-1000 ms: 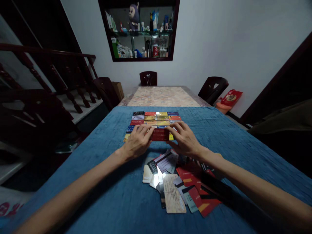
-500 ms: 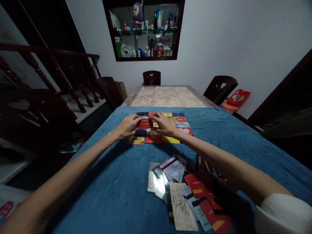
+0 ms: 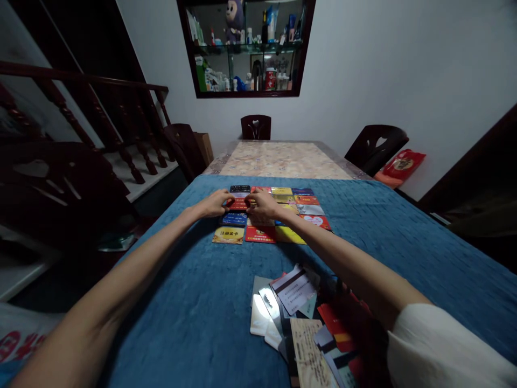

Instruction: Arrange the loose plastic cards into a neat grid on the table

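Observation:
A red card lies in the left column of a grid of cards, with its two short ends between my hands. My left hand pinches the left end, fingers curled. At the right end, my right hand is closed on it with bent thumb and fingers. Just nearer lie a blue card and a yellow card. A red card with yellow lettering sits beside the yellow one. My right hand and forearm cover part of the grid's middle.
A loose heap of cards, with a white striped card and a beige card, spreads near my right forearm. Blue cloth covers the near table; the patterned tabletop shows beyond. Chairs stand around it.
The red card has settled lower into the left column, between my hands. The blue card below it shows more fully. My view has shifted slightly, and my right forearm has moved.

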`<state>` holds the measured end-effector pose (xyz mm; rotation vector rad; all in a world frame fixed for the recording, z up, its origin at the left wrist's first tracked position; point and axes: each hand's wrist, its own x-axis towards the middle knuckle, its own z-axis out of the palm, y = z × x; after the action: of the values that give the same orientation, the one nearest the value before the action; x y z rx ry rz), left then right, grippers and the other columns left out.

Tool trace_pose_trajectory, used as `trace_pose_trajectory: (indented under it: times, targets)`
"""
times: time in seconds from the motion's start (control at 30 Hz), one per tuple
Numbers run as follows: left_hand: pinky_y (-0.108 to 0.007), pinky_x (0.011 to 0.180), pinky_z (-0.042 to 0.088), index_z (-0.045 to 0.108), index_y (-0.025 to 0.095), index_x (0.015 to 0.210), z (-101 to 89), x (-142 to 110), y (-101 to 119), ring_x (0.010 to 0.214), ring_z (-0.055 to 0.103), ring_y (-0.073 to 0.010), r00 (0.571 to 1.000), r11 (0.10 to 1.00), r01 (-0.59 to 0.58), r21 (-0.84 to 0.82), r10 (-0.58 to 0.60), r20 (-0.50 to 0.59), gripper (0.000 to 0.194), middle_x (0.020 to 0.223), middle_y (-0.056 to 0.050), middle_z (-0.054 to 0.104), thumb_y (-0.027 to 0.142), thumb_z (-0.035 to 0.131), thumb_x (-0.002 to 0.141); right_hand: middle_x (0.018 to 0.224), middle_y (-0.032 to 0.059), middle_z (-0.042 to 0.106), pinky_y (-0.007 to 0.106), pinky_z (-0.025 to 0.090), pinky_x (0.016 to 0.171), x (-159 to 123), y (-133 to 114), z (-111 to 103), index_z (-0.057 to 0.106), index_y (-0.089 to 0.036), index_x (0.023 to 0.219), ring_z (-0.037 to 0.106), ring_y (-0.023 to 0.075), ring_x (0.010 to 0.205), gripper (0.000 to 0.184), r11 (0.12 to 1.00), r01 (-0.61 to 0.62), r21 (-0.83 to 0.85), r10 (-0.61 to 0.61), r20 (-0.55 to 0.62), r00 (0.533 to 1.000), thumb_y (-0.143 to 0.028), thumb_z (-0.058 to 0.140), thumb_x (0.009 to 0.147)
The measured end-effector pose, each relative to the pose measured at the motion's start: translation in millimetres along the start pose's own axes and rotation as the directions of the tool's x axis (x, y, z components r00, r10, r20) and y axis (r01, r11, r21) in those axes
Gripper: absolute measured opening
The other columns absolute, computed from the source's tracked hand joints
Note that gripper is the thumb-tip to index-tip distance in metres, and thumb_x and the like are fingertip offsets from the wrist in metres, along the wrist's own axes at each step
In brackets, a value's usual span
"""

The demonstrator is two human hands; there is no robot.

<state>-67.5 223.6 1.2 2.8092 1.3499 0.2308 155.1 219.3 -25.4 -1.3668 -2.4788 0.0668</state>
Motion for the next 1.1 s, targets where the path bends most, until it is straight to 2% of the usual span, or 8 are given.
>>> trace_pose_trajectory:
  times: [0.23,0.53,0.73,0.87,1.1]
  targets:
    - [-0.031,0.090,0.049,0.071,0.018,0.105,6.8,5,-5,0.102,0.063,-0.0244,0.999,1.000,0.005,0.007,-0.005,0.052,0.036,0.107,-0.008,0.066,0.015,0.057,0.071,0.113,0.0117,0.067,0.033,0.039,0.092,6,0,5,0.073,-0.019,0.111,0.056,0.0251,0.107,0.029,1.000,0.006,-0.023,-0.004,0.056,0.998,-0.034,0.069,0.086]
    - [-0.030,0.083,0.050,0.072,0.019,0.094,11.4,8,-7,0.092,0.064,-0.0232,0.999,1.000,-0.002,-0.029,0.003,0.042,0.030,0.095,-0.006,0.068,0.015,0.056,0.069,0.111,0.0138,0.068,0.035,0.037,0.096,11,0,11,0.073,-0.016,0.107,0.057,0.0257,0.108,0.026,0.997,0.037,-0.072,-0.030,0.086,0.996,-0.031,0.064,0.088]
    - [-0.030,0.084,0.050,0.073,0.019,0.097,13.3,4,-8,0.093,0.064,-0.0231,0.999,1.000,0.002,-0.015,-0.001,0.033,0.031,0.099,-0.008,0.068,0.016,0.054,0.072,0.119,0.0141,0.065,0.033,0.041,0.094,6,-1,12,0.072,-0.019,0.112,0.055,0.0259,0.112,0.027,0.995,0.032,-0.094,-0.024,0.086,0.996,-0.028,0.060,0.089]
    - [-0.031,0.086,0.050,0.072,0.017,0.104,13.7,1,-11,0.096,0.064,-0.0239,0.999,1.000,0.016,0.010,-0.017,0.033,0.035,0.104,-0.010,0.068,0.017,0.052,0.075,0.118,0.0140,0.066,0.034,0.042,0.094,4,-3,11,0.072,-0.020,0.113,0.057,0.0267,0.112,0.027,0.994,0.019,-0.110,-0.010,0.081,0.997,-0.027,0.060,0.089]
    - [-0.028,0.082,0.049,0.072,0.017,0.109,13.5,-2,-11,0.091,0.066,-0.0226,0.999,0.999,0.027,0.030,-0.028,0.046,0.037,0.101,-0.010,0.072,0.018,0.051,0.079,0.111,0.0115,0.073,0.033,0.043,0.090,2,-9,8,0.074,-0.021,0.110,0.063,0.0261,0.104,0.026,0.992,0.015,-0.123,-0.005,0.078,0.997,-0.024,0.058,0.089]
